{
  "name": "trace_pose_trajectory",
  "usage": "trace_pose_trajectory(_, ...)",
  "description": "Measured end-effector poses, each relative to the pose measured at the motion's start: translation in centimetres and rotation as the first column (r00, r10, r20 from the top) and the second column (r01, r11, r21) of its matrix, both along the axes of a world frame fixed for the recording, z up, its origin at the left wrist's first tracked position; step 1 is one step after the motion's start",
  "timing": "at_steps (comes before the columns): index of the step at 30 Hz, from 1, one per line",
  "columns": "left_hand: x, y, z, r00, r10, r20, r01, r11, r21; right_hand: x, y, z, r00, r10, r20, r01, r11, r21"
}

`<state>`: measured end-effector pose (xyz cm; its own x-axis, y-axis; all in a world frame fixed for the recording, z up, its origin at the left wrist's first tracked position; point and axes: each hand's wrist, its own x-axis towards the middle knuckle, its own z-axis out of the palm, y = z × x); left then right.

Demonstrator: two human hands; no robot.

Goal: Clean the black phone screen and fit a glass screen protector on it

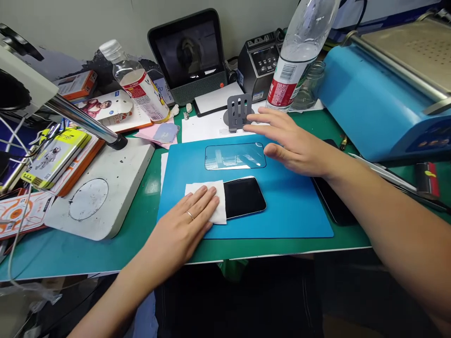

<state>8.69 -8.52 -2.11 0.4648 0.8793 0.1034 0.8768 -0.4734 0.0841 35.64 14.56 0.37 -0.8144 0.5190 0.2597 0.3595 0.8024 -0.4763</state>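
Note:
My left hand (185,223), with a ring on one finger, lies flat on a white wipe (220,202). Under the wipe is the left part of a phone (245,197); its dark screen faces up. Beyond the phone, a clear screen protector with a black border (234,156) lies on the blue mat (292,216). My right hand (289,141) is raised near the protector's right end, fingers spread, with nothing in it. Just past its fingertips stands a grey phone stand (239,112).
A second dark phone (334,202) lies under my right forearm. Bottles (285,82) and a smart display (188,51) stand at the back. A blue machine (366,98) occupies the right, and a white microscope base (102,188) with boxes (56,155) the left.

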Motion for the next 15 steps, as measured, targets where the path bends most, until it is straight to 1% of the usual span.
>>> trace_pose_trajectory(4, -1.4, 1.0, 0.4, 0.993, -0.109, 0.048, 0.108, 0.994, 0.013, -0.1, 0.1, -0.1, 1.0, -0.012, -0.008, 0.013, 1.0, 0.028)
trace_pose_trajectory(7, -1.6, 1.2, 0.6, 0.989, -0.139, 0.05, 0.139, 0.99, 0.008, -0.1, 0.2, -0.4, 1.0, -0.019, -0.009, 0.02, 0.999, 0.045)
trace_pose_trajectory(9, -1.1, 0.8, 0.6, 0.994, -0.1, 0.05, 0.1, 0.995, 0.0, -0.1, 0.2, -0.5, 1.0, -0.017, -0.01, 0.017, 0.998, 0.058)
trace_pose_trajectory(11, 0.0, 0.1, 0.5, 0.999, -0.024, 0.045, 0.024, 1.0, -0.012, -0.2, 0.2, -0.5, 1.0, -0.014, -0.014, 0.015, 0.997, 0.072)
trace_pose_trajectory(13, 1.5, -0.6, 0.4, 0.998, 0.057, 0.033, -0.057, 0.998, -0.022, -0.2, 0.2, -0.5, 1.0, -0.017, -0.017, 0.019, 0.996, 0.084)
trace_pose_trajectory(15, 3.4, -1.0, 0.3, 0.995, 0.101, 0.025, -0.1, 0.995, -0.025, -0.3, 0.2, -0.5, 1.0, -0.02, -0.017, 0.021, 0.996, 0.092)
